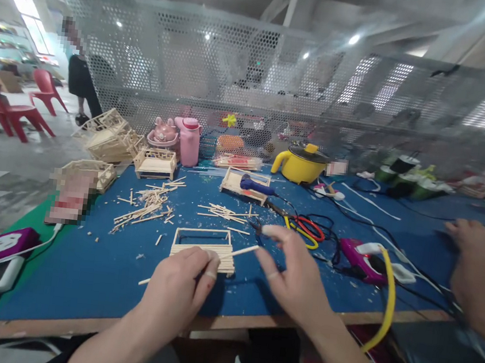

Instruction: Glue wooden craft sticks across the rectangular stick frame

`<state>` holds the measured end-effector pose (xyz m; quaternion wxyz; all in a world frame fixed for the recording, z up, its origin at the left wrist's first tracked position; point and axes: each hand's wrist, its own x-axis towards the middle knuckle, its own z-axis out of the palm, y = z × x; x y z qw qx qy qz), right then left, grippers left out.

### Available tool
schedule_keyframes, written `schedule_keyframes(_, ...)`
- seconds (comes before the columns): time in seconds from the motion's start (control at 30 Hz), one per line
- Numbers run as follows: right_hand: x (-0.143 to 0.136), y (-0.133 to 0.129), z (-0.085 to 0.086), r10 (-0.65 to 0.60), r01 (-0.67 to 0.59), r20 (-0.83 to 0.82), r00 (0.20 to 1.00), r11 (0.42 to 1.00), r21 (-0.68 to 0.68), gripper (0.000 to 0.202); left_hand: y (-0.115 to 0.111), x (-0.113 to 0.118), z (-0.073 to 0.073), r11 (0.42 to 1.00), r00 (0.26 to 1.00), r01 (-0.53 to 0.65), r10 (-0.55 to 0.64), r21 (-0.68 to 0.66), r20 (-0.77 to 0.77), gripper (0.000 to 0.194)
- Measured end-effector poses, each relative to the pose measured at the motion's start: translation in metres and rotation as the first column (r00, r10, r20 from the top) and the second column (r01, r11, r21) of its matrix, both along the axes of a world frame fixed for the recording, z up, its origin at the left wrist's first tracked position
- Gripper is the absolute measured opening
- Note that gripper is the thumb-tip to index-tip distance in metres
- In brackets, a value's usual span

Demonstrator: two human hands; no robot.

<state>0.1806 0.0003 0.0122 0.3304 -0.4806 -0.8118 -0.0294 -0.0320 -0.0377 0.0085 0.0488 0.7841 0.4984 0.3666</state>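
My left hand [183, 276] is closed, thumb and fingers pinched on a thin wooden stick [241, 252] that slants up to the right. Another stick end [144, 281] pokes out left of that hand; whether it is the same stick I cannot tell. Beneath and just behind the fingers stands a small frame of wooden sticks [203, 232], its front partly hidden by my left hand. My right hand [291, 273] has thumb and index finger apart, the thumb beside the stick's far end. Light wraps cover some fingertips. A small dark tool tip [256, 226] shows near the right index finger.
Loose sticks [146, 209] lie in piles. A blue glue gun [257, 186] rests on another wooden frame [229, 181]. Red- and yellow-handled tools [309, 232], cables, a purple power strip [358, 260] and a yellow pot [300, 164] are rightward. A co-worker's hand [476, 246] is far right.
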Motion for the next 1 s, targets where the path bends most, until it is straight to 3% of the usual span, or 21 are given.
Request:
schedule_keyframes(0.03,0.006,0.005,-0.004,-0.153,0.153,0.008,0.988,0.980,-0.127,0.024,0.000,-0.002,0.000,1.000,1.000,-0.020,0.020,-0.006,0.013,0.026)
schedule_keyframes(0.07,0.011,0.011,-0.010,-0.264,0.273,0.070,0.962,0.923,-0.271,0.024,0.000,-0.003,0.000,0.999,0.999,-0.034,0.034,-0.017,0.026,0.027)
schedule_keyframes(0.13,0.018,0.022,-0.023,-0.327,0.357,0.142,0.934,0.841,-0.407,0.023,0.000,-0.005,0.000,0.998,0.998,-0.035,0.037,-0.054,0.048,0.028)
schedule_keyframes(0.27,0.027,0.032,-0.033,-0.320,0.312,0.065,0.945,0.824,-0.473,0.021,0.000,-0.004,0.001,0.989,0.996,0.003,0.010,-0.146,0.089,0.033)
schedule_keyframes(0.4,0.035,0.021,-0.008,-0.293,0.174,-0.177,0.940,0.853,-0.491,0.026,0.005,-0.005,0.016,0.970,0.981,0.096,-0.055,-0.222,0.187,0.032)
schedule_keyframes(0.47,0.034,0.008,0.010,-0.279,-0.021,-0.490,0.826,0.854,-0.520,0.032,0.012,-0.005,0.029,0.962,0.965,0.185,-0.141,-0.198,0.220,0.030)
schedule_keyframes(0.53,0.028,-0.005,0.024,-0.262,-0.293,-0.776,0.574,0.819,-0.493,0.035,0.020,-0.003,0.043,0.934,0.942,0.299,-0.256,-0.196,0.217,0.029)
schedule_keyframes(0.6,0.019,-0.016,0.031,-0.243,-0.501,-0.898,0.368,0.761,-0.412,0.036,0.027,0.001,0.055,0.855,0.894,0.442,-0.392,-0.271,0.219,0.029)
schedule_keyframes(0.67,0.011,-0.022,0.031,-0.178,-0.611,-0.943,0.280,0.725,-0.319,0.038,0.030,0.005,0.063,0.767,0.839,0.542,-0.477,-0.343,0.260,0.030)
schedule_keyframes(0.73,0.006,-0.022,0.024,-0.048,-0.673,-0.955,0.294,0.699,-0.242,0.038,0.030,0.007,0.065,0.724,0.815,0.579,-0.496,-0.375,0.301,0.028)
schedule_keyframes(0.8,0.002,-0.016,0.013,0.074,-0.703,-0.920,0.384,0.669,-0.240,0.039,0.028,0.009,0.064,0.696,0.802,0.596,-0.492,-0.401,0.338,0.026)
schedule_keyframes(0.9,-0.005,-0.003,-0.003,0.105,-0.712,-0.873,0.477,0.629,-0.313,0.054,0.024,0.012,0.058,0.637,0.776,0.630,-0.500,-0.443,0.385,0.030)
schedule_keyframes(1.0,-0.008,0.005,-0.010,0.125,-0.707,-0.875,0.468,0.647,-0.285,0.061,0.023,0.013,0.051,0.635,0.762,0.645,-0.489,-0.425,0.425,0.031)
